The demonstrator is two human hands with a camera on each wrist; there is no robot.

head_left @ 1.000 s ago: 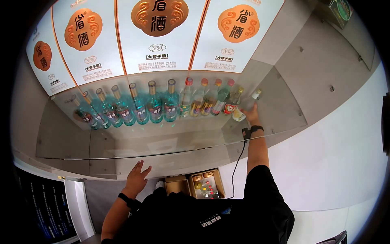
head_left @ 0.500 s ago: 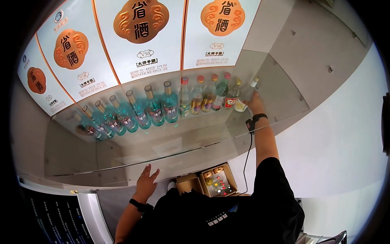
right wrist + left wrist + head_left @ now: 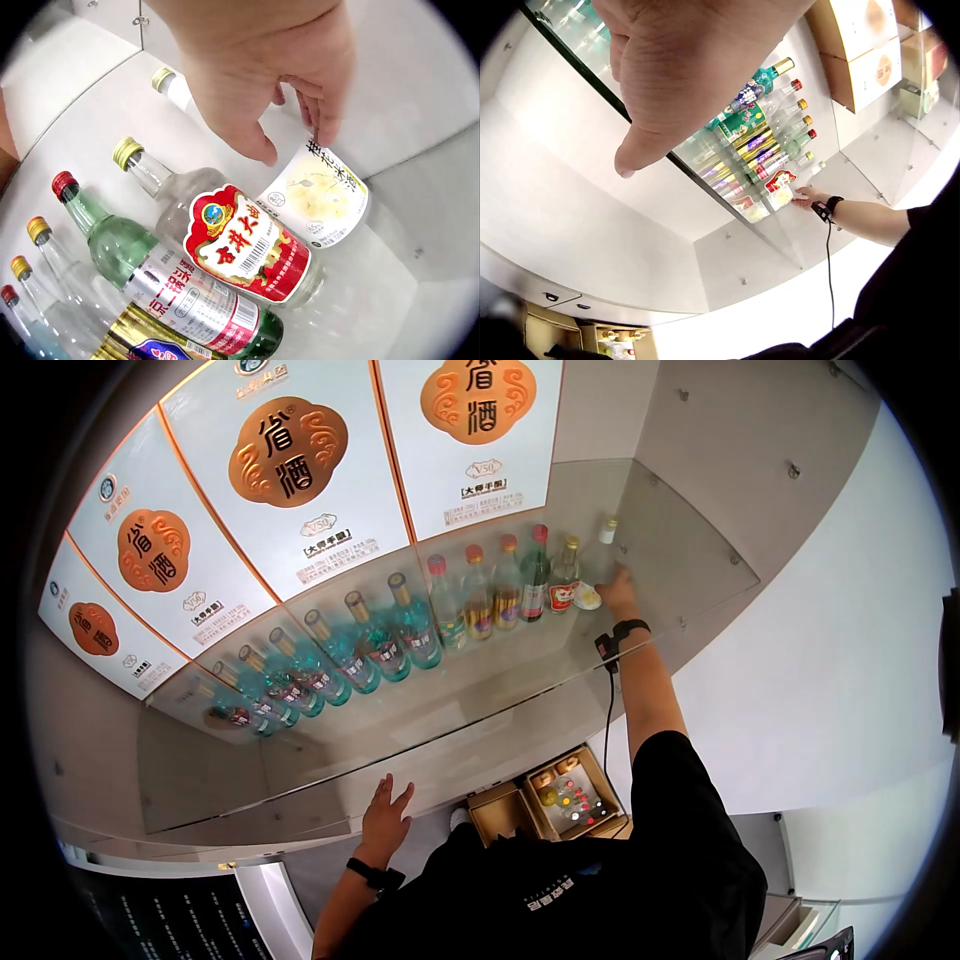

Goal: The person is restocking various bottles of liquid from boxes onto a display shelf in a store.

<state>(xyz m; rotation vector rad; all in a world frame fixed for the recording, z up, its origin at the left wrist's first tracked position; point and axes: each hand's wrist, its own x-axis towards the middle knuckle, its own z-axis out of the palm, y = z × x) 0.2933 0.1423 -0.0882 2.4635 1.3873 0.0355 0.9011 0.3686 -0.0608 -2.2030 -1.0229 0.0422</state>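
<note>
In the right wrist view, my right hand (image 3: 262, 60) reaches over a bottle with a white and yellow label (image 3: 306, 196); thumb and curled fingers lie round its body. Its pale cap (image 3: 162, 79) shows beyond the hand. Beside it stands a clear bottle with a red label (image 3: 247, 244), then a green-glass bottle (image 3: 120, 247). The head view has my right hand (image 3: 620, 596) at the right end of the bottle row. My left hand (image 3: 384, 825), empty with fingers spread, is below the glass shelf's front edge; the left wrist view shows it (image 3: 679, 71) close up.
Several blue bottles (image 3: 345, 660) form the left part of the row on the glass shelf (image 3: 400, 732). Large white boxes (image 3: 360, 510) stand behind. Cardboard boxes (image 3: 505, 815) sit on the floor, one holding bottles. A black cable (image 3: 609, 735) hangs from my right wrist.
The head view has turned, so the shelf and bottles appear tilted and shifted. My right hand stays at the white-labelled bottle. My left hand remains spread, lower and farther right in the picture.
</note>
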